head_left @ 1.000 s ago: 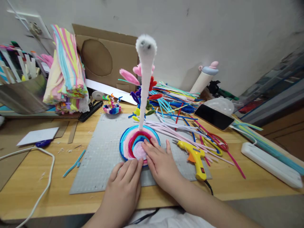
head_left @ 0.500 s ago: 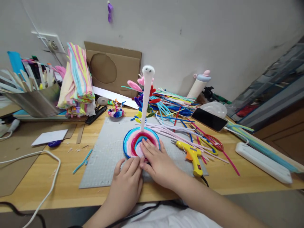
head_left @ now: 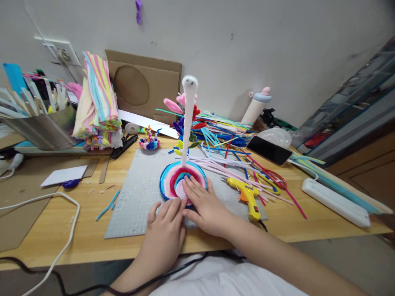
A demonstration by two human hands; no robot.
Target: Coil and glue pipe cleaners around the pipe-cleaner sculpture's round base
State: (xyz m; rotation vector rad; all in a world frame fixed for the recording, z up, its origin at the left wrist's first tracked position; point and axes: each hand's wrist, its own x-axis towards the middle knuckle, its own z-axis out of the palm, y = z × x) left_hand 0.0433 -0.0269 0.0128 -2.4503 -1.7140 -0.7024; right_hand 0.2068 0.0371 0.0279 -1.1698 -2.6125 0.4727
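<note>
Nearest, white cloth [head_left: 216,279] is cut off by the lower edge, and a black cable [head_left: 129,291] crosses the left forearm. The left hand [head_left: 165,224] has its fingers bent at the near rim of a striped disc [head_left: 180,187]; its thumb is hidden, so whether it grips the rim cannot be told. The right hand [head_left: 206,205] lies loosely spread, fingertips on the disc, its palm closed on nothing visible. Between them the hands cover the disc's near right part. The disc rests on a grey mat [head_left: 132,201], near the middle of the wooden surface [head_left: 89,232]. From its far part a fuzzy white stem [head_left: 187,123] stands upright, partly hiding coloured petals [head_left: 173,105] behind it.

Left on the surface are a white cable [head_left: 72,226] and a blue strip [head_left: 107,205]; right, a yellow glue gun [head_left: 248,195], a power strip [head_left: 336,203], red-handled scissors [head_left: 279,181] half lost among pipe cleaners [head_left: 216,166], and a dark-screened phone [head_left: 269,150].

Farther back are a metal tub [head_left: 43,129], cut off at left, a pastel bundle [head_left: 100,94], cardboard [head_left: 163,86] and a bottle [head_left: 256,109]. On the grey wall [head_left: 200,33], the top edge crops a purple object [head_left: 138,12].
</note>
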